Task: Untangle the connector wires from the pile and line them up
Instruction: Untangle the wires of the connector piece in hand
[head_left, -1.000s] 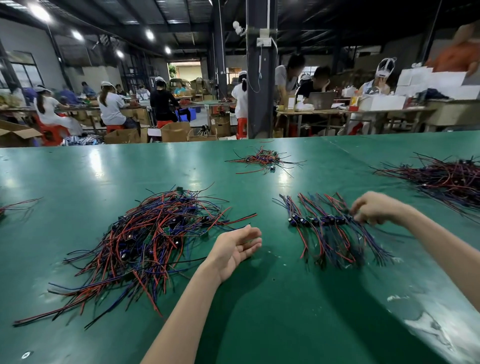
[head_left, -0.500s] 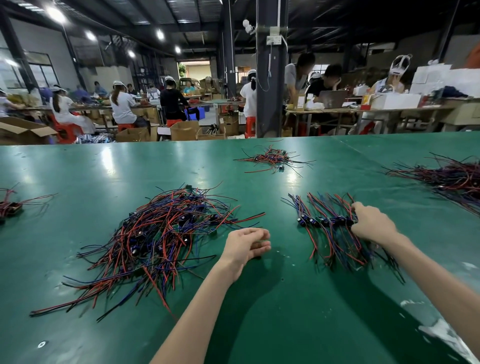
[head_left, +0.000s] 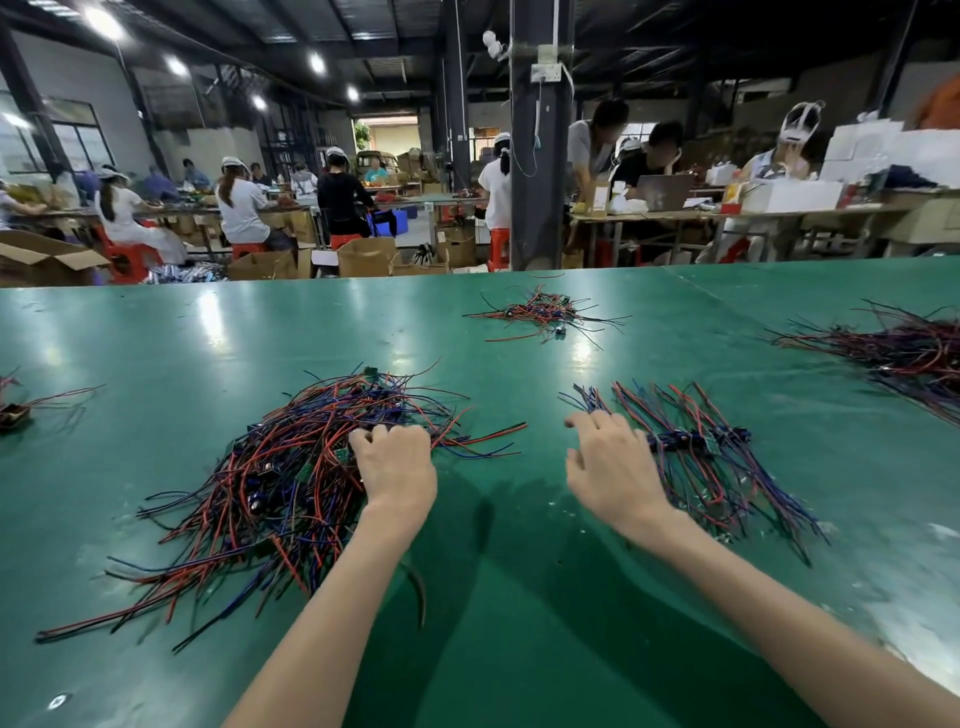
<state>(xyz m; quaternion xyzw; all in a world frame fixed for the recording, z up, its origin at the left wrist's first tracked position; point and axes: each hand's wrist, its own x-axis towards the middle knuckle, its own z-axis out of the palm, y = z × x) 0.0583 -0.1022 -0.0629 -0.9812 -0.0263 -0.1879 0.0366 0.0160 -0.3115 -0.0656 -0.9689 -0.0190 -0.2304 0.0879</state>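
I read left hand (head_left: 396, 470): fingers grasping tangled pile (head_left: 270, 488), likely to free wires | right hand (head_left: 613, 467): fingers released; right of pile, beside lined row (head_left: 696, 441)

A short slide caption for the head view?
Left hand on the tangled wire pile, right hand at the lined-up row.

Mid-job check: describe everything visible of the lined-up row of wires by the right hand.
The row of wires lies flat on the green table, right of the tangled pile and apart from it. Thin red, blue and black leads fan away and toward the camera from a band of small dark connectors set side by side. The right hand, spread open, covers its left end.
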